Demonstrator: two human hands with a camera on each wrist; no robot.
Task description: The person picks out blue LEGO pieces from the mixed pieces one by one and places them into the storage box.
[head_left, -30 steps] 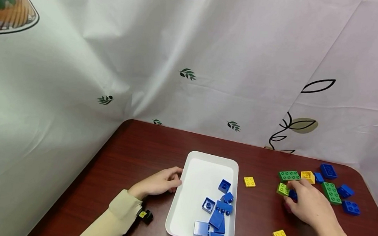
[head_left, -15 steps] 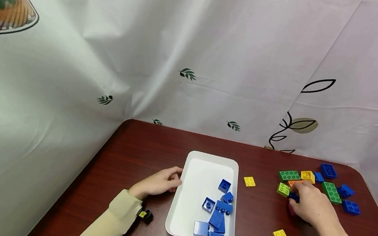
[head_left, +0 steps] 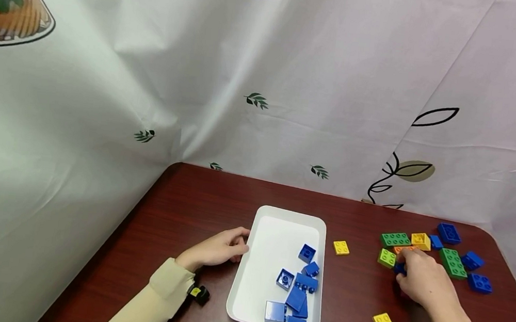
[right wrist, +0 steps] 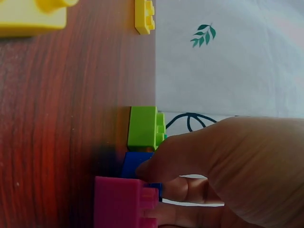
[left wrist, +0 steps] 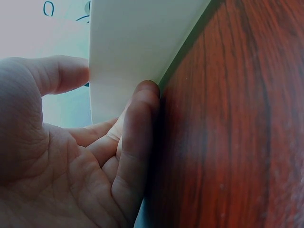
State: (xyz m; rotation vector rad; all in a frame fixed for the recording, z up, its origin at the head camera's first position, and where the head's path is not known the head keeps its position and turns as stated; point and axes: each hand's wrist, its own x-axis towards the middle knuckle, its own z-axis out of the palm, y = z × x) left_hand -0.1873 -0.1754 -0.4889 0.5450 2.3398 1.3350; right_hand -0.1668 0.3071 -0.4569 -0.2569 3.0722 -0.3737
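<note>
My left hand (head_left: pixel 215 250) is at the left side of a white tray (head_left: pixel 287 214), its thumb at the rim and curled fingers (left wrist: pixel 137 123) against the outer wall. Several blue bricks (head_left: pixel 275 312) lie in the tray's right and near part. Among loose bricks on the right, my right hand (head_left: pixel 430 284) pinches a blue brick (right wrist: pixel 134 164) between thumb and fingers, partly hidden by the hand. A lime green brick (head_left: pixel 386 258) stands beside it, and a magenta brick (right wrist: pixel 118 202) is close by in the right wrist view.
Two flat yellow bricks (head_left: pixel 341 248) lie right of the tray, one farther, one nearer. Around the right hand are green bricks (head_left: pixel 453 263), a yellow brick (head_left: pixel 421 241), an orange brick (head_left: pixel 403 249) and several blue bricks (head_left: pixel 479 283). A white printed sheet (head_left: pixel 293 81) hangs behind the brown table.
My right hand's fingers have shifted slightly right from the lime green brick and onto the blue brick; more of the orange brick shows. The left hand and tray stay still.
</note>
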